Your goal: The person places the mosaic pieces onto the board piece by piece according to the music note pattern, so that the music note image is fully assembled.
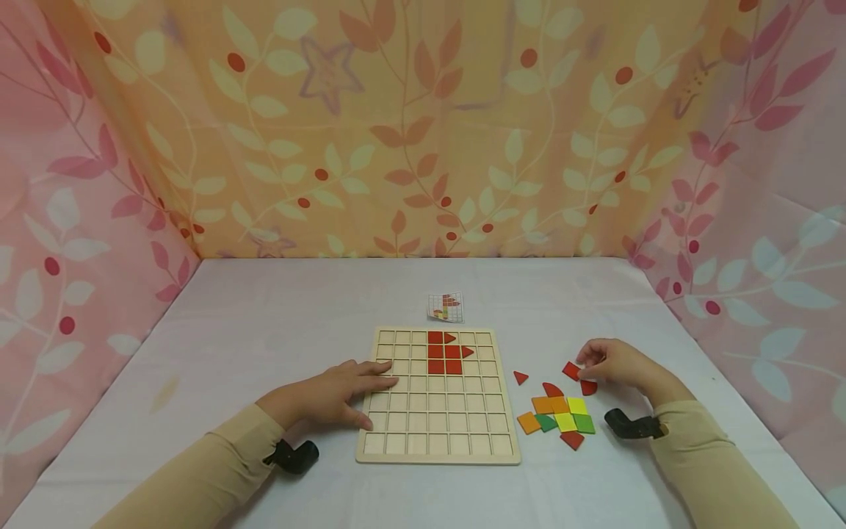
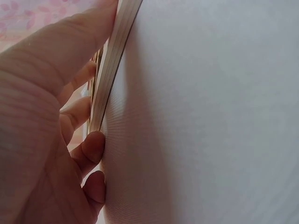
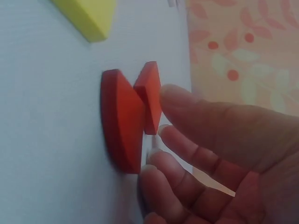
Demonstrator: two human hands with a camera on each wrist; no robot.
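A pale wooden grid board (image 1: 399, 424) lies in front of me, with several red squares (image 1: 435, 352) and two red triangles (image 1: 467, 352) in its upper cells. My left hand (image 1: 324, 395) rests at the board's left edge, index and middle fingers extended over the cells. In the left wrist view the thumb touches the board's side (image 2: 108, 77). To the right of the board, my right hand (image 1: 619, 365) pinches the corner of a red square tile (image 1: 571, 370) between thumb and fingertips. A red quarter-round tile (image 3: 122, 123) lies right against that square.
Loose tiles lie right of the board: orange (image 1: 542, 405), yellow (image 1: 576, 406), green (image 1: 584, 424) and several red ones, including a triangle (image 1: 521, 378). Behind the board is a small pattern card (image 1: 446, 307). Patterned cloth (image 1: 410, 147) encloses the white table (image 1: 297, 316).
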